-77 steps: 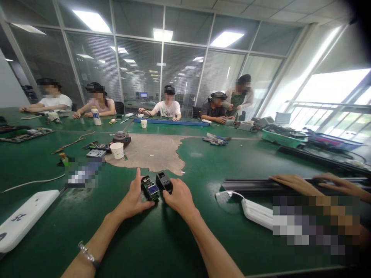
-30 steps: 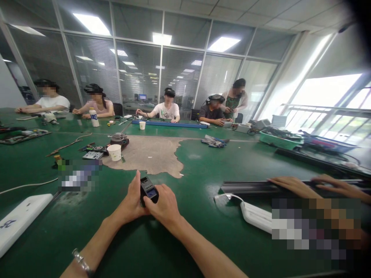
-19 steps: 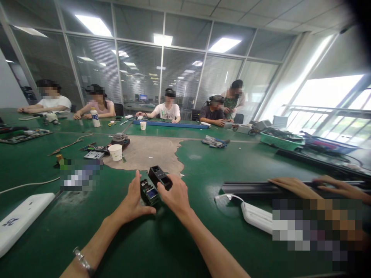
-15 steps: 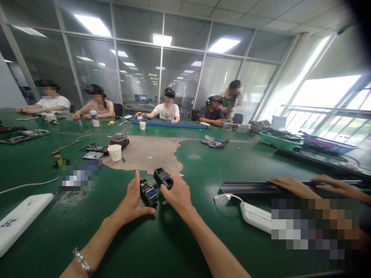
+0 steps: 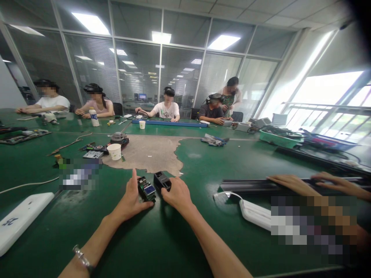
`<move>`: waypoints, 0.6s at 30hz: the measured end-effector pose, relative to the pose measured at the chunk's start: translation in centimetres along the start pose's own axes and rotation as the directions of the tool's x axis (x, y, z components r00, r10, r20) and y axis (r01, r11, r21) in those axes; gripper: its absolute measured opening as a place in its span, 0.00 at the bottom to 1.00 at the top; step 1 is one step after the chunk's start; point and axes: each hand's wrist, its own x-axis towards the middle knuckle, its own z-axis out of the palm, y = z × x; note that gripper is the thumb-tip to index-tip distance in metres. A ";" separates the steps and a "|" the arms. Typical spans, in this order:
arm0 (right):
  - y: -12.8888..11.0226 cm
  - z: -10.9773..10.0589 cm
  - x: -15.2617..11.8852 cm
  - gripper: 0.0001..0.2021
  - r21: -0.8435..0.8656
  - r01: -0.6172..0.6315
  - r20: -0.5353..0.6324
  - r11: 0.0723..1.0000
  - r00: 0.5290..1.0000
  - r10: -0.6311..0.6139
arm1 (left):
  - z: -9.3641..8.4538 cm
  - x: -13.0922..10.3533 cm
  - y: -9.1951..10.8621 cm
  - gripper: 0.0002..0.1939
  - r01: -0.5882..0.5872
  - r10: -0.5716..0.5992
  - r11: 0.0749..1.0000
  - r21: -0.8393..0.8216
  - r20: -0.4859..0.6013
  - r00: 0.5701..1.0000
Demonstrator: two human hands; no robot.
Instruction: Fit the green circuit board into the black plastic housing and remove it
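Note:
A small circuit board with a blue screen [image 5: 148,190] is cradled by my left hand [image 5: 131,196], whose thumb runs along its near edge and whose upper finger points away from me. To the right of it, my right hand [image 5: 179,193] grips a black plastic housing [image 5: 161,180] with cut-outs in its face. A narrow gap separates the two pieces just above the green table [image 5: 156,239]. Fingertips under the housing are hidden.
A paper cup [image 5: 114,152] and electronic parts [image 5: 93,154] stand ahead on the left. White power banks [image 5: 27,220] lie at both sides. On the right, another person's hands [image 5: 292,184] rest on a black bar [image 5: 246,185]. Tools [image 5: 214,139] lie farther off.
My left hand and the circuit board have shifted slightly left and away from me. The housing in my right hand has tilted a little and sits slightly lower.

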 end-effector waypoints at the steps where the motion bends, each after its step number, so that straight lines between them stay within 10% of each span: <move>1: -0.1 -0.1 0.1 0.10 0.042 0.007 -0.037 0.999 0.999 -0.006 | 0.0 0.0 -0.1 0.66 0.002 -0.002 1.000 -0.009 0.005 1.000; 8: -2.7 -1.0 0.2 0.16 0.290 0.165 -0.248 0.943 0.964 -0.093 | -0.4 -0.3 -0.6 0.67 0.010 -0.009 0.998 -0.059 0.017 1.000; 18: -5.4 -1.5 -1.4 0.13 0.207 0.199 -0.120 0.958 0.977 -0.178 | -1.5 -0.2 -1.7 0.68 0.021 0.005 0.965 -0.260 0.098 0.995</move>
